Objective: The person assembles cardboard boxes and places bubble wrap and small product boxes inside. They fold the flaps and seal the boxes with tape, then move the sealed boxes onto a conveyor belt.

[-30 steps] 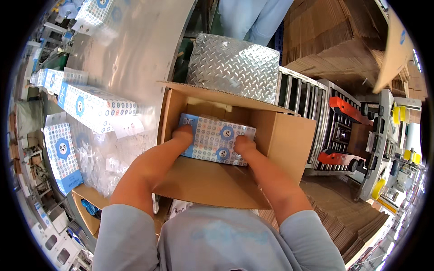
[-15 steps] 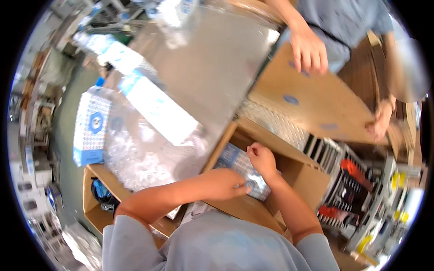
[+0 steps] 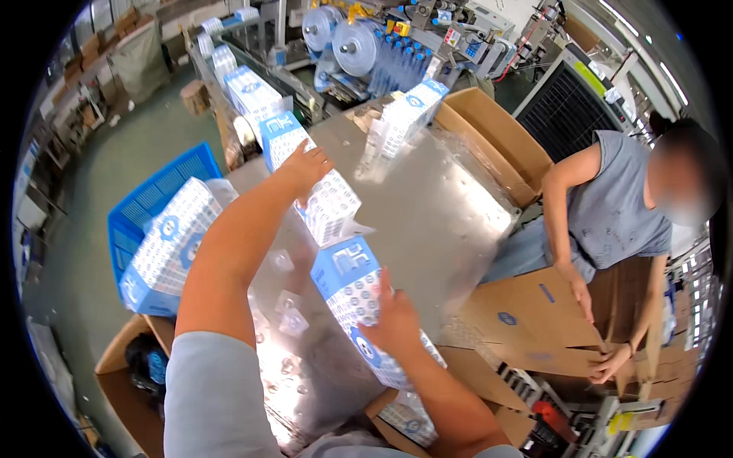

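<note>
My left hand grips a long blue-and-white patterned package wrapped in clear film, its fingers over the top. My right hand holds a similar package nearer to me, thumb and fingers over its side. The two packages lie end to end on the metal table. Below my right forearm an open cardboard box holds another patterned package, partly hidden by the forearm. My left hand's fingertips on the far side are partly hidden.
Another package lies at the table's far side beside an open carton. At left, a blue crate holds a package. A co-worker at right handles a cardboard carton. Film rolls sit on a machine behind.
Both hands have left the cardboard box and moved up and left onto packages on the table. The view has tilted up, and the co-worker's hands have shifted on their carton.
</note>
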`<state>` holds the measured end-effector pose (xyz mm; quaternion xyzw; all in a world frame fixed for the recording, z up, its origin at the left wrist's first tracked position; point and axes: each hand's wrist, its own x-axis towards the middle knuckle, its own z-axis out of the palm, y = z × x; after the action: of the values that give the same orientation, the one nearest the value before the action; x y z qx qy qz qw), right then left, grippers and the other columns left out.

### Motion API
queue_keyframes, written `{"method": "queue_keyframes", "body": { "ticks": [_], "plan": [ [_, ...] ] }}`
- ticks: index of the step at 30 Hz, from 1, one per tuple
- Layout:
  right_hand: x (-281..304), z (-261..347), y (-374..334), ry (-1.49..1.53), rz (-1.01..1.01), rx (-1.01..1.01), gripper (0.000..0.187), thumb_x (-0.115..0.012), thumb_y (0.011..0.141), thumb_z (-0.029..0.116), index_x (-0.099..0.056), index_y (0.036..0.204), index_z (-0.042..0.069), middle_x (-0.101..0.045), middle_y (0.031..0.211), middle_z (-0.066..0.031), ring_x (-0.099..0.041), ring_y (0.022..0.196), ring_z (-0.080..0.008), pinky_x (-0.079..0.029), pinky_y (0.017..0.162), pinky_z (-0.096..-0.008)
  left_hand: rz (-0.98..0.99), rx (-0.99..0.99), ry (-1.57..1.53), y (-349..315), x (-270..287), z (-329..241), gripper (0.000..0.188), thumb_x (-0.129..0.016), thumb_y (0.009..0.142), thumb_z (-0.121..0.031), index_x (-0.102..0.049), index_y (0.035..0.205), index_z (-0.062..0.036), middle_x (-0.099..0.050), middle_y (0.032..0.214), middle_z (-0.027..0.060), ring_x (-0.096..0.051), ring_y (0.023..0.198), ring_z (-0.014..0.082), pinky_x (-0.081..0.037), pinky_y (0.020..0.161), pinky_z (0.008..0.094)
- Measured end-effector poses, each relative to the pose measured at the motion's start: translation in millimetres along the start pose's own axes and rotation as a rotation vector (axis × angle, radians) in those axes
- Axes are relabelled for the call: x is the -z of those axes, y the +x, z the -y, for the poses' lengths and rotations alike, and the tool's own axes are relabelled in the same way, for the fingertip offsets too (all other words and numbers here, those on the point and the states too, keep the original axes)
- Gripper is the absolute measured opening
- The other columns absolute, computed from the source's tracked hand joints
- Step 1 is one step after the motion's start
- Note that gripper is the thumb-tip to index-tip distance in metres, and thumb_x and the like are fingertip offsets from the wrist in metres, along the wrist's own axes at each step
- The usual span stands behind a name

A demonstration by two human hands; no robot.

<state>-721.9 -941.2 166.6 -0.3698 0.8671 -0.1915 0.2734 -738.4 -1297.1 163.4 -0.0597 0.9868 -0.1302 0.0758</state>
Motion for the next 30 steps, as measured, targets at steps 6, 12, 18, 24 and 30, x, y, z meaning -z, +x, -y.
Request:
{"method": "queue_keyframes", "body": {
  "ticks": [6,12,18,24,30],
  "plan": [
    [79.7,-71.0,-107.7,0.683,-0.292,0.245,0.111,-0.086,0.062,0.011,-0.017,0.149,0.003,-0.036,0.145,-0.0146,-0.040,0.130,-0.0251,-0.033,0.109,-0.0374,-0.042,-0.074,-0.424,16.0,-3.3,-43.4,0.098,-0.089,0.048,-0.035,-0.046,0.133,-0.0086,-0.055,0.126,0.0166,-0.046,0.123,0.0356,-0.033,0.106,0.0466],
    [80.3,-175.2,-243.9,0.723,-0.556,0.112,0.072,-0.083,0.068,0.007,-0.048,0.130,0.001,-0.056,0.124,-0.0111,-0.054,0.111,-0.0252,-0.047,0.094,-0.0407,0.229,0.264,-1.068,-6.8,5.2,-67.8,0.080,-0.085,0.059,-0.031,-0.055,0.127,-0.0017,-0.065,0.113,0.0164,-0.064,0.103,0.0286,-0.052,0.085,0.0365],
    [94.2,-208.7,-362.8,1.272,-1.012,-0.040,0.092,-0.086,0.066,0.028,-0.037,0.139,0.002,-0.048,0.134,-0.0144,-0.049,0.119,-0.0272,-0.040,0.103,-0.0433,0.483,0.362,-2.550,-82.7,67.5,-213.9,0.050,-0.070,0.084,-0.029,-0.056,0.123,0.0000,-0.065,0.115,0.0147,-0.066,0.099,0.0245,-0.055,0.086,0.0376],
    [89.9,-299.1,-538.5,0.327,-1.515,-0.105,0.071,-0.077,0.065,0.014,-0.047,0.127,-0.003,-0.056,0.117,-0.0145,-0.057,0.103,-0.0268,-0.046,0.092,-0.0423,0.086,-0.083,-2.375,-140.0,121.3,-353.9,0.064,-0.070,0.084,-0.025,-0.040,0.134,0.0001,-0.056,0.126,0.0149,-0.061,0.109,0.0267,-0.051,0.092,0.0377],
    [95.9,-281.2,-619.9,0.556,-1.649,-0.030,0.059,-0.064,0.072,0.006,-0.047,0.127,-0.006,-0.056,0.117,-0.0186,-0.058,0.105,-0.0317,-0.048,0.089,-0.0436,0.050,-0.886,-0.752,-169.7,108.8,-476.5,0.078,-0.081,0.068,-0.025,-0.043,0.131,-0.0018,-0.056,0.117,0.0207,-0.059,0.107,0.0351,-0.050,0.088,0.0431]
  ]
}}
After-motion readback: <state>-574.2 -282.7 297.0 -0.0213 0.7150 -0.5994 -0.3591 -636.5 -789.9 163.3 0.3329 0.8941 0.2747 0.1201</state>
